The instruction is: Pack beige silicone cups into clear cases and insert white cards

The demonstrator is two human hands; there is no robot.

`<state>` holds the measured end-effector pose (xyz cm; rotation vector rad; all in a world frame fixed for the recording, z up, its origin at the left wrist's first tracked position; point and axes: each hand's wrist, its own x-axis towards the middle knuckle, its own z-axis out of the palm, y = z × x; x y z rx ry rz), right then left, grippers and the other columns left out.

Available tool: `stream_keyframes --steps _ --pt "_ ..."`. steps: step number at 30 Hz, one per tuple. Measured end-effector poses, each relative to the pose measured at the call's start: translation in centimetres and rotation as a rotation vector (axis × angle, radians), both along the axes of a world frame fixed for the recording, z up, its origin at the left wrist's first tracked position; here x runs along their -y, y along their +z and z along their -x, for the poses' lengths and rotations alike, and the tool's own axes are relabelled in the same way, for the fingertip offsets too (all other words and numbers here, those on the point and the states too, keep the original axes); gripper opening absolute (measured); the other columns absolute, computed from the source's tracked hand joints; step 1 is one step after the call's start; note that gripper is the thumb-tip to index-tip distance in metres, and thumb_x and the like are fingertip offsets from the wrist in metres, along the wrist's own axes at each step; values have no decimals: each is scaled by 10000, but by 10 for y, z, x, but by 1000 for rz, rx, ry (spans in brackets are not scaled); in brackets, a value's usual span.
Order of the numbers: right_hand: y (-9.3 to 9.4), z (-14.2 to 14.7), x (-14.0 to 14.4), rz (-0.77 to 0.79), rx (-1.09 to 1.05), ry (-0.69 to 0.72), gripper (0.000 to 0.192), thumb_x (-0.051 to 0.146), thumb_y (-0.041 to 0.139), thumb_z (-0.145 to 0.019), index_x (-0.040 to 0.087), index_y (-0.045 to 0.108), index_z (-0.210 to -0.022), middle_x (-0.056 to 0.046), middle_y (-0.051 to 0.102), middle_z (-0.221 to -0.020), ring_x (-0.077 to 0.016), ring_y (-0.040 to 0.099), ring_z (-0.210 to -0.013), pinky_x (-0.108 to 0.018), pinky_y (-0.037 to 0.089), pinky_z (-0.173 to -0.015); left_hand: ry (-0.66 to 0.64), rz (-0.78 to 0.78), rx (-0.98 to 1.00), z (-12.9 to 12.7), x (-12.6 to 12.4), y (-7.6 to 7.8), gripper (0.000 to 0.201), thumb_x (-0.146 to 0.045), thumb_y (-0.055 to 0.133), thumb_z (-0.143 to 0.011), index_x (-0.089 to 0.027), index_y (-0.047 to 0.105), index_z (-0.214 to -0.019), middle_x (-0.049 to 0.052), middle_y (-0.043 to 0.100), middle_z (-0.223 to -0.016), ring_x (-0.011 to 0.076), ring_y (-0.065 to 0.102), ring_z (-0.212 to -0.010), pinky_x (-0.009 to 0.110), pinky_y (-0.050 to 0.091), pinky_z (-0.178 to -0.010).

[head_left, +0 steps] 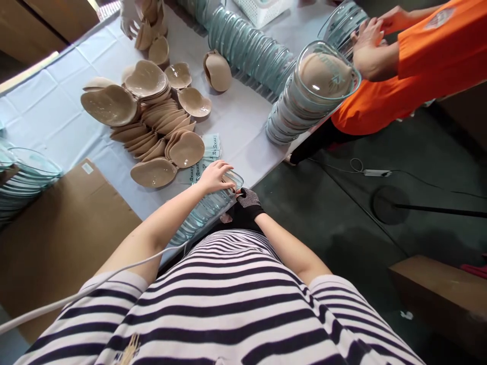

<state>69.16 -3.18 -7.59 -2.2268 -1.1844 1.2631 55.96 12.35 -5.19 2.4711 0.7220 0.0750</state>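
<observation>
Left hand (215,177) is bare and flat on top of the stack of clear plastic shells (201,210) at the near edge of the tabletop (243,126), fingers spread over the top shell's rim — a loose, wide grip, pressing rather than pinching. Right hand (248,202) wears a black dotted glove and sits at the stack's near end, its fingertips touching the rim just beside the left fingers; whether that grip has closed on the shell I cannot tell from here. The stack lies tilted, running from the tabletop's edge down toward the striped shirt (228,304). Just beyond the left hand lie printed paper cards (208,152), and past them a big heap of beige silicone cups (152,116), some nested, some loose. Further right, a second leaning stack of clear shells (297,111) with a beige cup seated in the top one — and a person in an orange shirt (418,66) has both hands on another stack behind it. At the far end, a white-gloved hand (129,20) holds more cups. A brown cardboard box (57,238) sits low on the left.
</observation>
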Motion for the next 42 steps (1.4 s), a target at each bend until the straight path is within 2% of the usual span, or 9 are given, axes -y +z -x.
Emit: stream_keyframes --steps 5,8,13,16,24,29,34,38,42 --pt "-16 6 7 -128 -18 -4 225 204 590 -818 204 642 -1037 -40 703 -1064 -175 646 -982 -311 492 -911 16 19 -11 -1 1 4 539 -475 704 -752 -239 592 -1223 81 592 -1269 305 433 -1300 455 362 -1106" --pt "-17 5 9 -193 32 73 294 230 622 -799 191 625 -1090 -69 668 -1135 -194 622 -1050 -315 481 -929 9 15 -7 -2 0 2 493 -399 682 -758 -242 592 -1217 77 589 -1264 299 432 -1296 449 360 -1104" --pt "-4 -11 -9 26 -26 383 254 319 618 -843 211 674 -1066 -67 701 -1103 -211 651 -995 -289 485 -854 -70 -27 -51 -7 4 1 446 -254 634 -730 -241 609 -1175 79 602 -1213 295 451 -1273 467 364 -1065" --pt "3 -21 -19 117 -40 465 327 385 625 -840 262 667 -1140 -55 700 -1148 -236 651 -1026 -299 483 -841 -42 -58 -52 -6 7 4 367 -246 605 -751 -235 622 -1118 89 617 -1151 299 475 -1245 505 332 -1069" --pt "-17 -4 -3 -11 -172 268 256 355 491 -927 237 661 -1078 -9 715 -1038 -165 653 -930 -241 485 -791 -78 -89 45 8 5 4 376 -219 558 -768 -243 619 -1139 85 624 -1133 283 510 -1185 529 211 -1153" --pt "-19 -4 3 -74 73 435 432 312 590 -853 233 573 -1277 -86 655 -1215 -246 618 -1056 -317 475 -872 -31 -167 34 3 6 -1 377 -202 539 -761 -255 656 -1115 83 610 -1051 283 533 -1059 530 271 -1111" --pt "-14 -1 -2 -169 256 256 364 325 568 -874 198 605 -1213 -98 630 -1216 -260 532 -1142 -353 421 -982 144 -205 51 3 7 -1 324 -182 554 -727 -233 624 -1039 100 588 -1077 306 508 -1118 537 255 -1116" --pt "-15 -1 -8 -187 346 171 425 398 657 -801 184 630 -1167 -137 581 -1238 -301 506 -1129 -408 411 -985 78 -194 35 1 7 2 327 -338 636 -750 -226 555 -1046 117 584 -1148 339 452 -1230 561 199 -1134" --pt "-21 -10 -14 -166 308 44 403 388 660 -794 180 632 -1138 -122 589 -1199 -270 547 -1089 -367 438 -965 83 -170 -72 -7 0 3 483 -540 705 -721 -228 557 -1059 122 603 -1088 353 505 -1115 593 235 -1087"
